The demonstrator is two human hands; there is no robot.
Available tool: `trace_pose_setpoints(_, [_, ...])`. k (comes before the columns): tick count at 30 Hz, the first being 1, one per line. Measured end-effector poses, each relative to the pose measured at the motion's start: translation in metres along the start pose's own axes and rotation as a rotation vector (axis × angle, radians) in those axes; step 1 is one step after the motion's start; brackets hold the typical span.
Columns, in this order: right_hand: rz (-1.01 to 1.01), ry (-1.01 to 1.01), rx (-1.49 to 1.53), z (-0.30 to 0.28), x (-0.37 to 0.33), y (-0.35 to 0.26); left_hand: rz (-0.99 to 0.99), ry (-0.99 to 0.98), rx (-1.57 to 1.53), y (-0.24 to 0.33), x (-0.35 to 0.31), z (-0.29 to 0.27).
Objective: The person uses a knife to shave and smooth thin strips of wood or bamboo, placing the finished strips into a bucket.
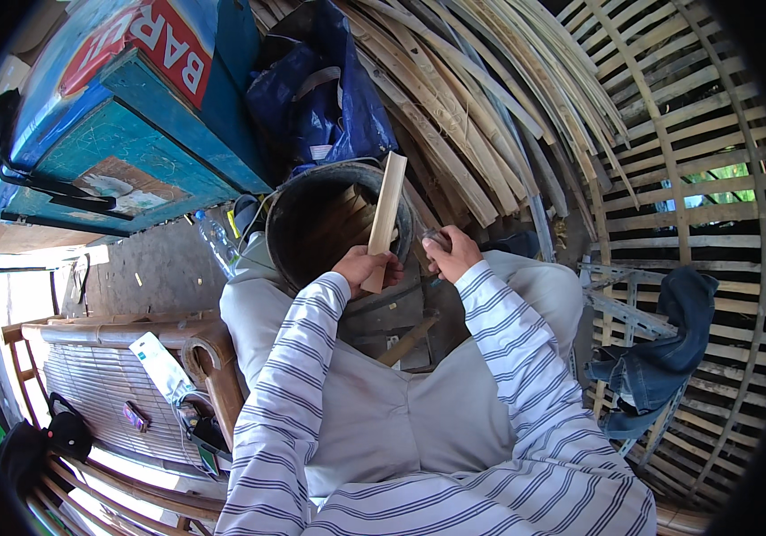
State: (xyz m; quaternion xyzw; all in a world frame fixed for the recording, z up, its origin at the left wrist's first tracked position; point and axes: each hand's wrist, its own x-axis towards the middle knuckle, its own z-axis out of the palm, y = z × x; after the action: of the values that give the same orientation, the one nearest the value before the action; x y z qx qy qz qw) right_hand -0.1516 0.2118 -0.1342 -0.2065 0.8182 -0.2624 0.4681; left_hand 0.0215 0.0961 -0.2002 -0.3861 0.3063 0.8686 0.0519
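A pale, flat bamboo slat (387,210) stands tilted upward in front of me, its lower end gripped by my left hand (360,266). Just right of it, my right hand (457,255) is closed around a small dark object (437,239), perhaps a tool handle; most of it is hidden by the fingers. The two hands are apart. Beyond the slat, between my knees, is a dark round bucket (283,234) with several pieces of wood or bamboo (344,217) inside. A short bamboo piece (410,339) lies on the ground below my hands.
Long bamboo strips (454,107) are piled ahead, beside a blue plastic bag (320,98). A blue painted cabinet (133,134) stands at the left, near a plastic bottle (215,241). A bamboo bench (106,375) is left; jeans (660,357) hang by the woven wall (695,241) at right.
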Motion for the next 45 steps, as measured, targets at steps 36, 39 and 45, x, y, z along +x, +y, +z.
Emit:
trace_pose_setpoints(36, [-0.331,0.189,-0.664,0.044,-0.026,-0.016,0.310,0.294,0.864,-0.035,0.046,-0.024])
trace_pose_setpoints(39, [-0.311,0.195,-0.658,0.038,-0.024,-0.011,0.328,0.296,0.808,-0.024,0.035,-0.012])
trace_pose_setpoints(45, [-0.305,0.172,-0.646,0.041,-0.027,-0.013,-0.013,0.242,0.529,0.010,0.001,0.009])
